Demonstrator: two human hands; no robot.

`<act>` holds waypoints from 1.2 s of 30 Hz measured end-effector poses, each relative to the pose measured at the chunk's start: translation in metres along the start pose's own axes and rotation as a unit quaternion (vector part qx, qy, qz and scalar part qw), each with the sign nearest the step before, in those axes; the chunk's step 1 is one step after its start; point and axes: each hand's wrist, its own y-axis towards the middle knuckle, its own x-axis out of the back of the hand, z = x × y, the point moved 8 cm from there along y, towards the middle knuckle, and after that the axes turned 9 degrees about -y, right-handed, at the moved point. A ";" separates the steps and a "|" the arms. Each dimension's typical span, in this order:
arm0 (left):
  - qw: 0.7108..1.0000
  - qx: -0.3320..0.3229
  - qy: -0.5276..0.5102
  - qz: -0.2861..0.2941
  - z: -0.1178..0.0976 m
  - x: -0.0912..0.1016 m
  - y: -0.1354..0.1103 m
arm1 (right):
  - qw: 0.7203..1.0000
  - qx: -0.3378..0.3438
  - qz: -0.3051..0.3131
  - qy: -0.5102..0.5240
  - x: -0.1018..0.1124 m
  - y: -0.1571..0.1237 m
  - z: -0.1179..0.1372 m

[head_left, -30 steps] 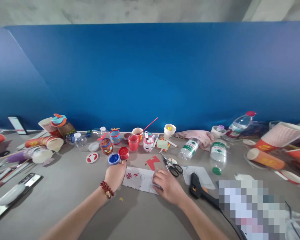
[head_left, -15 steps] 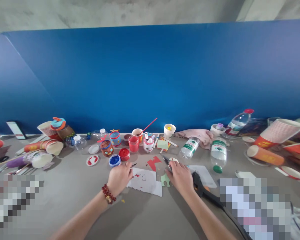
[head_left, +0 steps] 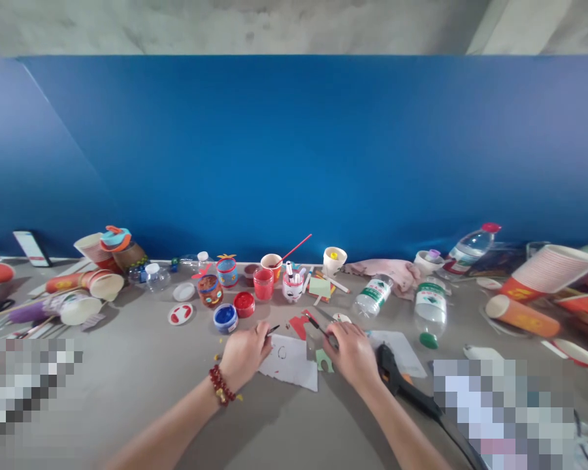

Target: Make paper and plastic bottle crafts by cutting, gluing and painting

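My left hand (head_left: 247,356) is closed on a thin dark stick (head_left: 273,329), whose short tip juts out over the white paper (head_left: 294,375); its kind I cannot tell. A small outlined oval shows on that sheet. Closed fingers of my right hand (head_left: 353,352) hold a slim dark paintbrush (head_left: 315,321) with a reddish end, pointing away to the left. A grey blade-like piece lies close behind it. Beside my right fingers is a green paper cutout (head_left: 325,360), and beyond is a red paper scrap (head_left: 298,326). An open blue paint jar (head_left: 225,318) and red paint jar (head_left: 244,304) stand beyond my left hand.
A glue gun (head_left: 402,382) with a cord lies right of my right hand. Plastic bottles (head_left: 373,296) and paper cups (head_left: 551,271) crowd the right side. Decorated cups (head_left: 210,289), markers and more cups line the back along a blue partition (head_left: 294,156).
My left hand has shifted right across the paper, covering part of its red marks. A reddish-ended brush now shows at my right fingers, where a dark pointed tip was before.
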 end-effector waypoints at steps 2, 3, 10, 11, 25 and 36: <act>1.000 -0.013 -0.015 -0.002 -0.001 0.000 0.000 | 0.998 0.040 0.010 0.038 -0.002 -0.004 0.012; 1.000 -0.019 -0.022 -0.003 -0.002 0.001 0.000 | 0.996 0.060 0.016 0.058 -0.004 -0.006 0.017; 0.997 -0.051 -0.050 -0.006 -0.009 0.005 -0.002 | 0.988 0.113 0.036 0.103 -0.008 -0.013 0.038; 0.997 -0.056 -0.052 -0.005 -0.009 0.004 -0.002 | 0.988 0.115 0.033 0.103 -0.007 -0.013 0.038; 0.986 -0.146 -0.075 -0.016 -0.018 0.009 -0.003 | 0.981 0.143 -0.043 0.126 0.007 -0.012 0.037; 0.946 -0.277 -0.154 -0.064 -0.035 0.017 -0.016 | 0.951 0.210 -0.016 0.224 0.014 -0.011 0.047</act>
